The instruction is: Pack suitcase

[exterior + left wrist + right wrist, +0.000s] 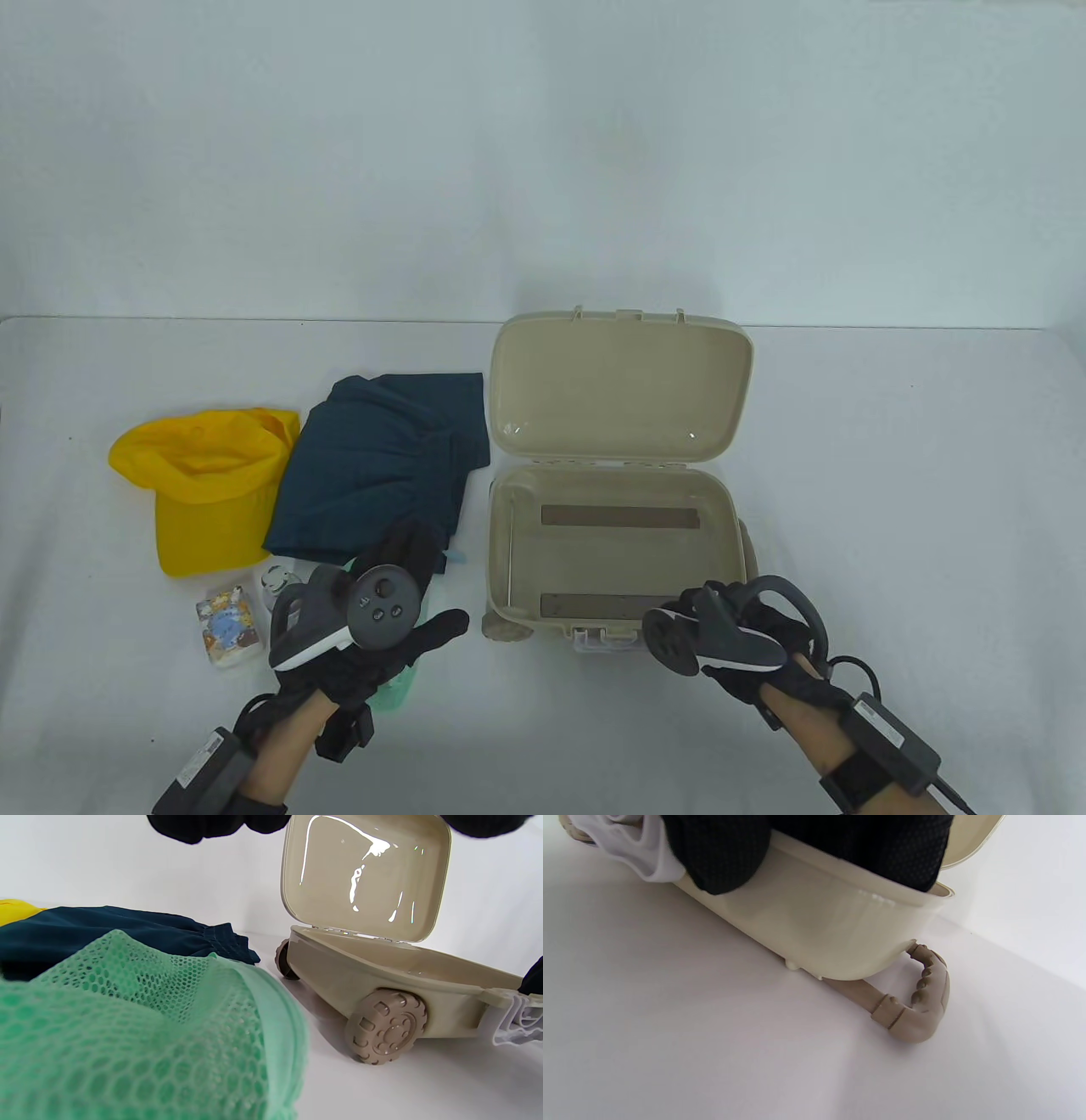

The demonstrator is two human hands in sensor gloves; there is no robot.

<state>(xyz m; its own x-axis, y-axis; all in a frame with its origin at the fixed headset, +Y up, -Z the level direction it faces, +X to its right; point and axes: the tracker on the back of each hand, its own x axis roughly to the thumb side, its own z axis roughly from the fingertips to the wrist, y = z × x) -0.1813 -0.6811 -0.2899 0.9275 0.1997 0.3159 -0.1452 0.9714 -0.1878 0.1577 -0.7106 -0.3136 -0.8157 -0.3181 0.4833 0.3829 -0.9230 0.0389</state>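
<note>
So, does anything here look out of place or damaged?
Nothing stands out. The suitcase lies open and empty with its lid upright, and the yellow cap, blue shorts, green mesh bag and small packet wait left of it, unspilled.

You had a white table point(891, 475) before you, its far edge running straight across the table view with rounded corners (matte and softly shadowed). Behind that edge rose a white backdrop point(339, 170), pale and evenly lit.
</note>
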